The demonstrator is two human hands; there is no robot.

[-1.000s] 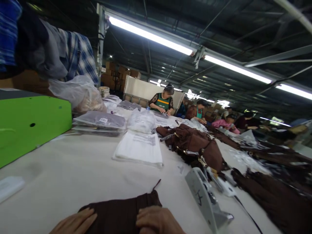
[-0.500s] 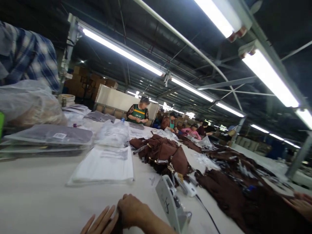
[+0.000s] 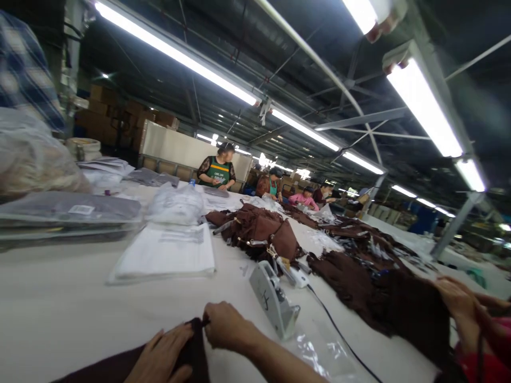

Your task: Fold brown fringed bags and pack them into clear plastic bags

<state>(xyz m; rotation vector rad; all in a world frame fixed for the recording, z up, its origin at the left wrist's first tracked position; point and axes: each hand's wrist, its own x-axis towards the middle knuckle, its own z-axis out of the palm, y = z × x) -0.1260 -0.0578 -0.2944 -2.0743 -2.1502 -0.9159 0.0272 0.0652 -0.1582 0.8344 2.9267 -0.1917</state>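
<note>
A dark brown garment point(image 3: 115, 366) lies at the bottom of the view, its lower part cut off by the frame. My left hand point(image 3: 162, 355) rests flat on it with the fingers stretched out. At the garment's upper corner, my right hand point(image 3: 224, 323) is closed in a pinch on the edge of the cloth. Just right of that hand stands a grey device point(image 3: 268, 299) with a dark handwritten mark. Past it lies a pile of brown garments point(image 3: 259, 229) with metal clips and small tags.
White plastic bags point(image 3: 167, 252) and packed grey garments point(image 3: 72, 206) lie on the left. A black cable point(image 3: 331, 325) runs down the table near clear plastic point(image 3: 315, 356). On the right, a co-worker's hands point(image 3: 459, 303) touch brown cloth point(image 3: 415, 308). Other people work farther back.
The view has shifted, and more of the brown garment shows under my hands. My right hand now pinches its corner, slightly apart from my left. The co-worker's hands show more at right.
</note>
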